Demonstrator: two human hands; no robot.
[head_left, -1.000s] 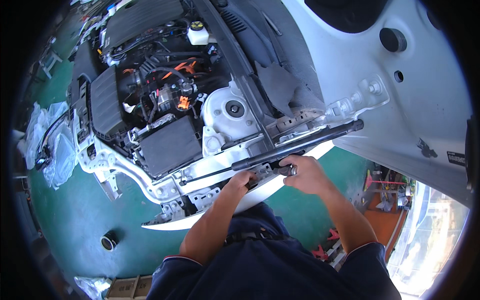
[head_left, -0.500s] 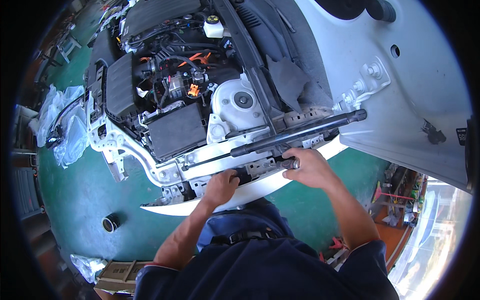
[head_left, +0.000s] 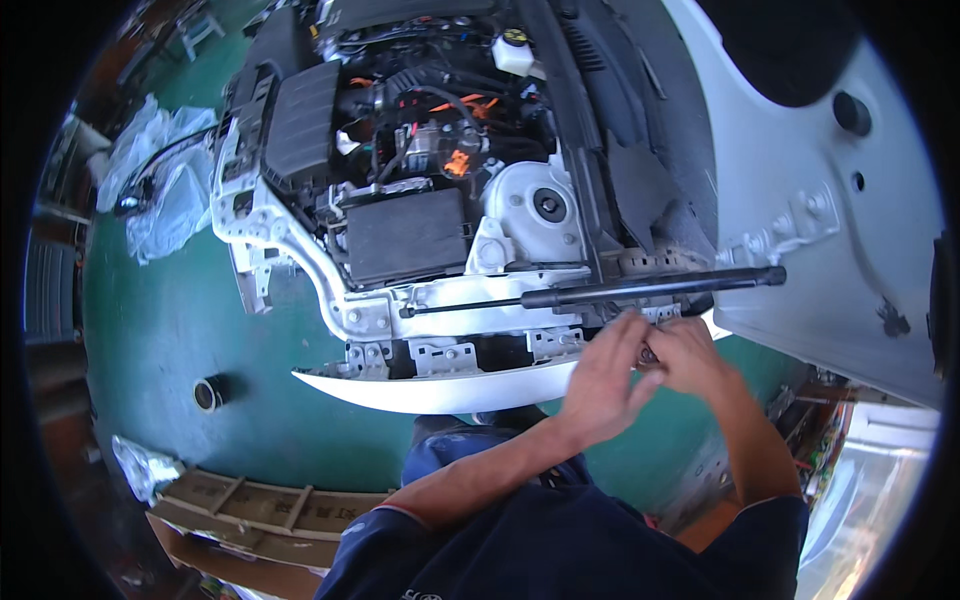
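My right hand is closed around a silver metal tool with a round end, beside the white fender of a car. Close against it on the left is my left hand, fingers stretched out and thumb apart. Whether its fingertips touch the tool is hard to make out. Both hands are just below a black gas strut, which runs from the inner rail toward the raised white hood panel. Metal brackets with bolts line the gap along the fender's inner edge.
The uncovered engine bay, with a black box lid and a silver strut tower, lies beyond the hands. Clear plastic sheeting and a black ring-shaped part are on the green floor. A cardboard box stands at lower left.
My left hand has left the bracket gap at the middle of the fender and moved right, beside my right hand. The right hand keeps the tool. The whole view has shifted.
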